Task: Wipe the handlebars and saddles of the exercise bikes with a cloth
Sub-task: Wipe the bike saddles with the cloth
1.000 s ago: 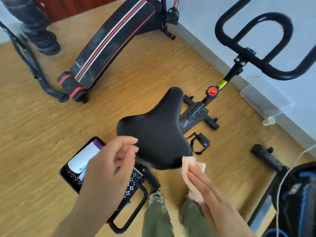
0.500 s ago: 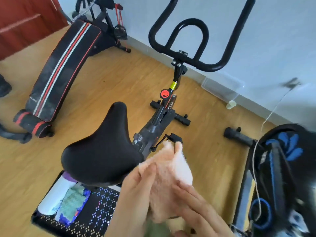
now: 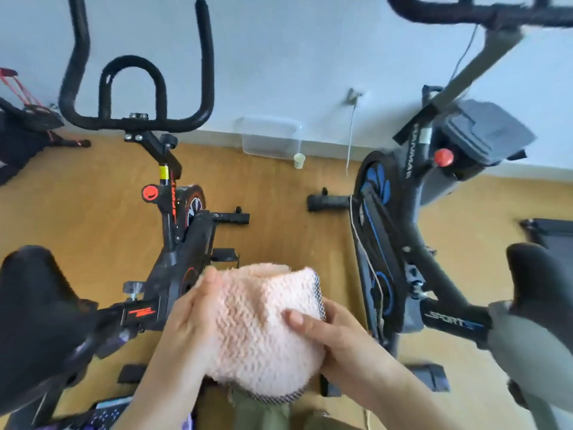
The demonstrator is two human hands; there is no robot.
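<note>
Far-left edge: black saddle (image 3: 34,305) of the red-trimmed bike (image 3: 176,243), blurred and cut off by the frame.
Upper left: that bike's looped handlebars (image 3: 136,122), black, rising against the pale wall.
Left hand (image 3: 189,327): grips the left side of the cloth. The thumb lies up along its edge and the fingers are hidden behind it.
Cloth (image 3: 263,324): fluffy, pink and bunched, with a dark stitched border. It is held up between both hands in the gap between the two bikes, apart from both saddles.
Right hand (image 3: 338,339): grips the cloth's right side, thumb pressed on its front, fingers curled round the border.
Behind, by the wall: clear plastic box (image 3: 269,138) on the wooden floor (image 3: 93,212), a small pale cup (image 3: 299,159) just beside it.
Right: blue-trimmed bike (image 3: 381,237), its top handlebars (image 3: 465,10) cut by the upper edge.
Far right: second saddle (image 3: 539,283), black and blurred.
</note>
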